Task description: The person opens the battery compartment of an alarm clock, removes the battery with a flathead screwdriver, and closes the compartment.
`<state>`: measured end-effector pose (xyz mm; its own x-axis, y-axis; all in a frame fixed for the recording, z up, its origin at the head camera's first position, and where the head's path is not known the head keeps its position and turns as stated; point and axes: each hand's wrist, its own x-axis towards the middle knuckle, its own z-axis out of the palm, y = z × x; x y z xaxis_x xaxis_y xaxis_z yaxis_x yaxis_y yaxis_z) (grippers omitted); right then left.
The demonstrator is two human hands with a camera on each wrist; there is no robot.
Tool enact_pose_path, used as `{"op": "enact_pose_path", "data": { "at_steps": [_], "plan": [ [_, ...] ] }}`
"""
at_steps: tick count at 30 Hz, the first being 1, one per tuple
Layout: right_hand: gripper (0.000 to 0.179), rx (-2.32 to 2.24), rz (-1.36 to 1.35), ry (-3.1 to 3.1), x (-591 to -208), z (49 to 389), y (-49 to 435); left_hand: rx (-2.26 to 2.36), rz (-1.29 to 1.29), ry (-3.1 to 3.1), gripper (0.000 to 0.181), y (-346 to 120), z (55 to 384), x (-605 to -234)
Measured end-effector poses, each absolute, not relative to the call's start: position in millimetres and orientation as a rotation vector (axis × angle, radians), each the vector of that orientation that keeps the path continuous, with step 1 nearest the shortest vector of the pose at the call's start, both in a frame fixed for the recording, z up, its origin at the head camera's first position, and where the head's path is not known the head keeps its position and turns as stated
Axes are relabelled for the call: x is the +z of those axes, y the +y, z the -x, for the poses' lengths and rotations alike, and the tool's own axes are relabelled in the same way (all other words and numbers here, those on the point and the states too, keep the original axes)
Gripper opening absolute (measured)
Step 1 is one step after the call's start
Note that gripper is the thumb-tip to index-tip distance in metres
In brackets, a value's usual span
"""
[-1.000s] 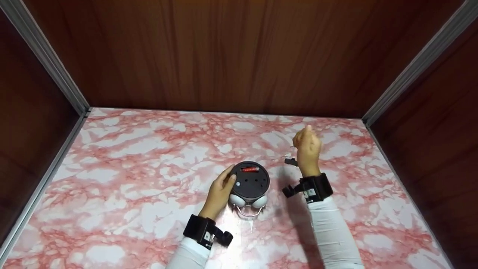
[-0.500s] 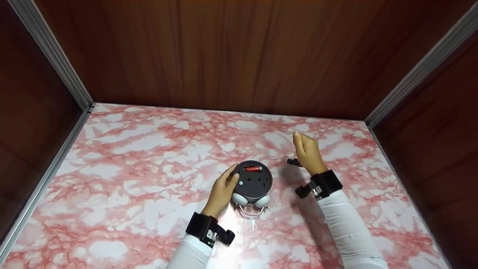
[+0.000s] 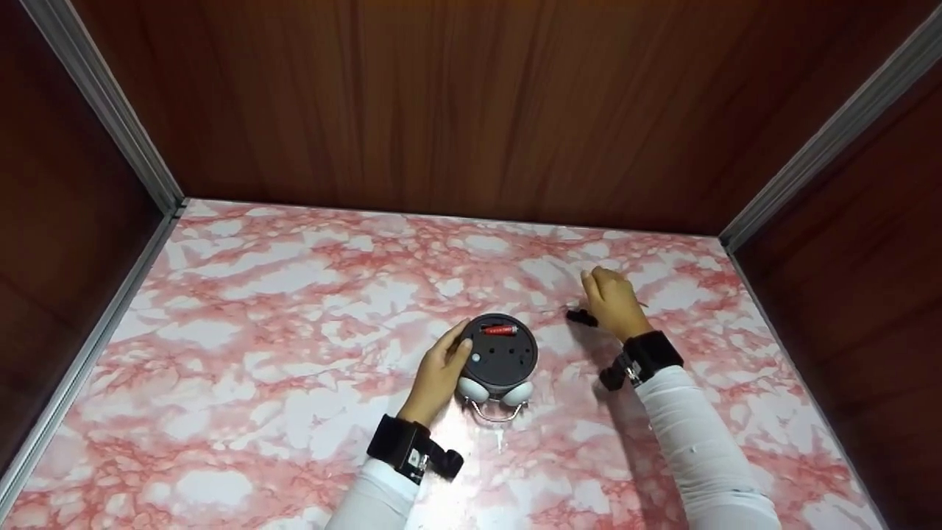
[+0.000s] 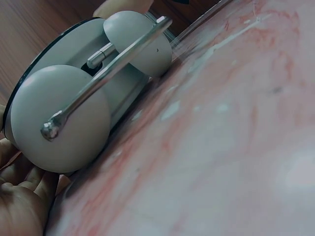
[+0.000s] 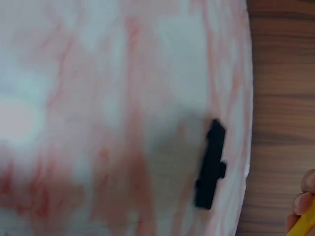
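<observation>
Left hand (image 3: pixel 434 375) clasps a round, matte-backed clock (image 3: pixel 502 368); right hand (image 3: pixel 614 300) grips something yellow (image 5: pixel 304 223).

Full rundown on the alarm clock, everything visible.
The alarm clock sits back-up on the marbled tabletop, bells toward the bottom of the head view. Its round back looks like black plastic, with small holes, a pale dot and an uncovered slot holding a red battery. The body is pale grey; the domed bells are off-white, bridged by a silvery handle, with a small hammer between. The left hand grips its left side. Dial hidden.
</observation>
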<state>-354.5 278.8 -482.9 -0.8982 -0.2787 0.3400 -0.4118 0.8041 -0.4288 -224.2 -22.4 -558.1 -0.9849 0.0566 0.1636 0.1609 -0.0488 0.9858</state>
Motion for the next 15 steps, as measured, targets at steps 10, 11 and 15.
{"op": "enact_pose_path", "data": {
  "at_steps": [10,11,15],
  "plan": [
    [0.026,0.702,-0.339,-3.035,-488.3,362.7,283.9,-2.222,0.252,-2.103,0.05,-23.0,223.6,-556.3],
    [0.025,0.707,-0.324,-3.052,-489.2,363.5,284.7,-2.223,0.252,-2.099,0.049,-22.7,223.8,-556.5],
    [0.026,0.733,-0.261,-3.094,-493.1,367.2,287.9,-2.225,0.232,-2.086,0.047,-20.6,224.4,-557.4]
  ]
}}
